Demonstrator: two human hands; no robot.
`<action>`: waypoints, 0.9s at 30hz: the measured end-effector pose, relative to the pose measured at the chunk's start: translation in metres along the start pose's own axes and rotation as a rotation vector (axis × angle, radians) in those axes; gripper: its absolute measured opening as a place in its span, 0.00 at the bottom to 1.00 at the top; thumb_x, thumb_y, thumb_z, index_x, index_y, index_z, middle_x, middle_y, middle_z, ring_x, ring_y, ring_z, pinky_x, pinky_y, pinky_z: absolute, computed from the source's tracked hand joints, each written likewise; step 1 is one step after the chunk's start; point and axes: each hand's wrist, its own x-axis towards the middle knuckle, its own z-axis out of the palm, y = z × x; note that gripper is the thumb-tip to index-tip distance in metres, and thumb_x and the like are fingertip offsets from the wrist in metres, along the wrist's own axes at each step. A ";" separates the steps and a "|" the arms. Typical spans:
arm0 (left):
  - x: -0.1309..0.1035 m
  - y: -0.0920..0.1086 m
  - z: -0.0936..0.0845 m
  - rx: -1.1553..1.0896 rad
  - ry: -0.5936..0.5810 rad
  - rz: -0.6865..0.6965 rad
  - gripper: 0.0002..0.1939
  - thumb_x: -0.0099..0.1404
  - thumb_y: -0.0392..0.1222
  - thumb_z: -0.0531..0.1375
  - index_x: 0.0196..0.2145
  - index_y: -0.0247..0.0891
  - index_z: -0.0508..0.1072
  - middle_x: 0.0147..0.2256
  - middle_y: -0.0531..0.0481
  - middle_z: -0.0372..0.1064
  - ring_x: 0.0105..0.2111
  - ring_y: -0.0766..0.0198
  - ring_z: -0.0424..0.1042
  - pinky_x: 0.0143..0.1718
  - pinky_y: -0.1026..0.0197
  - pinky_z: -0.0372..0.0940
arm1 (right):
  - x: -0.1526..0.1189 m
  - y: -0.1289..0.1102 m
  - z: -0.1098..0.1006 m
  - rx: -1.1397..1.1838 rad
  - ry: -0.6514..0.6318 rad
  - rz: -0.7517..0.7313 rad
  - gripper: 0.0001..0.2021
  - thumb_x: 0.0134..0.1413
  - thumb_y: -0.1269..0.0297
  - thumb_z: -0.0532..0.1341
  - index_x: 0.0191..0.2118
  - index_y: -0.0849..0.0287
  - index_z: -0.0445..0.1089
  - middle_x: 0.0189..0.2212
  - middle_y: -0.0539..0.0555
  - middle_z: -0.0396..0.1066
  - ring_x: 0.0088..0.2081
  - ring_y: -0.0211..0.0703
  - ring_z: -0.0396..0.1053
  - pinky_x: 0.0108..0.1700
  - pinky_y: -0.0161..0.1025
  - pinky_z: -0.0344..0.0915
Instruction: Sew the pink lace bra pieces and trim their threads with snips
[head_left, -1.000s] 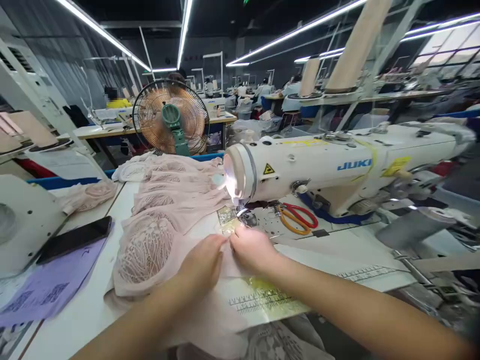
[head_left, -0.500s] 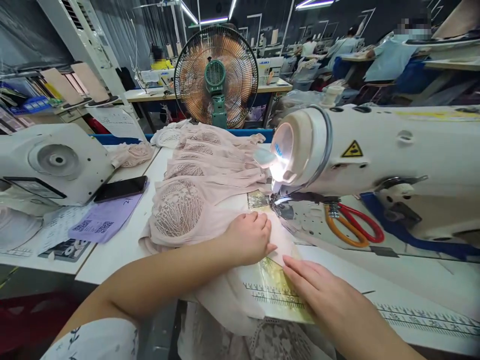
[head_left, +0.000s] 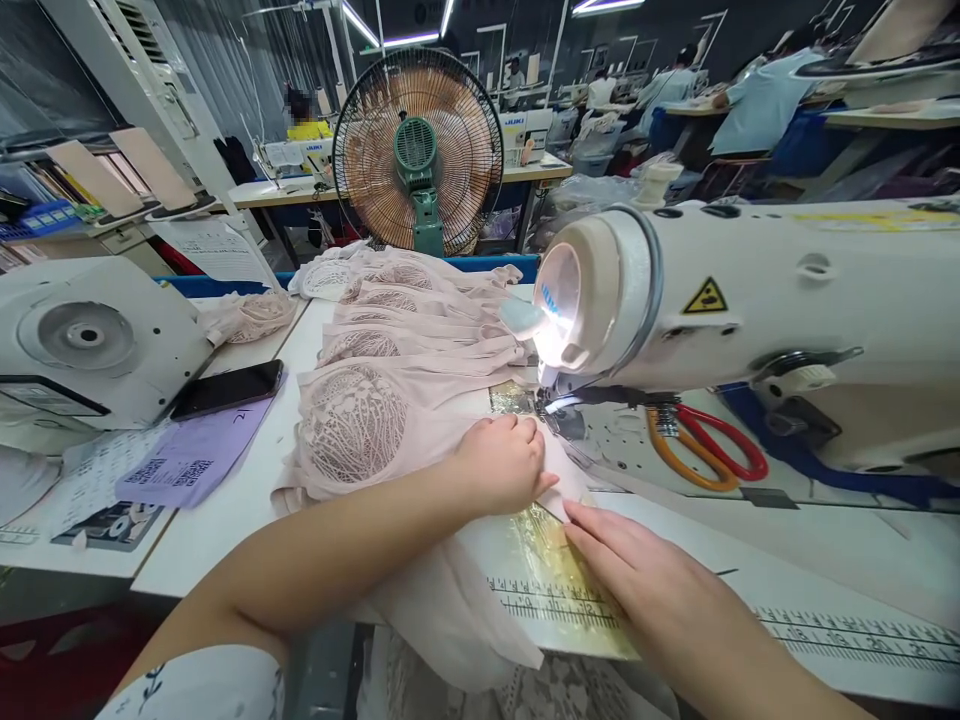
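Resting over pale pink cloth [head_left: 566,460] with the left hand [head_left: 501,465], fingers curled and thumb stretched out, just in front of the lit needle area of the sewing machine [head_left: 720,290]. Touching the near corner of the same cloth with the fingertips of the right hand [head_left: 637,565]. Apart, hand from hand, by only a short stretch of that cloth. Cannot tell pinching from mere pressing in either case.

Near the front edge of the white surface [head_left: 214,530] with the right hand, farther in with the left. Draped over that edge, between the forearms, in a loose fold of pink. Tight beyond the left hand, close to the machine head; crowded on the left by heaped lace-cupped garments [head_left: 356,425]. Roomier to the right, over flat surface up to the scissors [head_left: 705,450].

Counted: one phone [head_left: 227,388] on one purple sheet [head_left: 199,455]; one orange scissor loop, one red; two thread cones [head_left: 154,165] at upper left; one fan [head_left: 416,150] behind the heap; one second machine [head_left: 112,320] at far left; two printed scales [head_left: 551,605] along the front.
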 end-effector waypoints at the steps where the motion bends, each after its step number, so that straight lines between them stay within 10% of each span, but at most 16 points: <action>1: 0.000 0.000 0.000 0.002 0.006 0.004 0.28 0.69 0.52 0.51 0.55 0.26 0.66 0.56 0.36 0.64 0.51 0.50 0.65 0.46 0.52 0.65 | 0.000 0.000 0.000 0.002 -0.002 0.002 0.23 0.48 0.82 0.45 0.41 0.67 0.75 0.43 0.61 0.77 0.40 0.47 0.77 0.36 0.40 0.77; 16: 0.009 -0.015 0.005 0.069 0.059 0.031 0.26 0.69 0.49 0.52 0.57 0.27 0.64 0.57 0.35 0.64 0.56 0.49 0.63 0.50 0.50 0.65 | 0.011 0.003 0.011 0.003 0.028 0.032 0.21 0.50 0.83 0.47 0.41 0.69 0.74 0.43 0.64 0.77 0.43 0.48 0.75 0.43 0.41 0.75; 27: -0.011 -0.023 0.032 0.116 0.369 0.463 0.16 0.72 0.36 0.48 0.50 0.35 0.72 0.52 0.44 0.71 0.52 0.62 0.69 0.59 0.52 0.58 | 0.011 0.001 0.025 0.013 0.067 0.078 0.18 0.55 0.80 0.49 0.41 0.70 0.75 0.43 0.64 0.77 0.43 0.50 0.74 0.42 0.45 0.75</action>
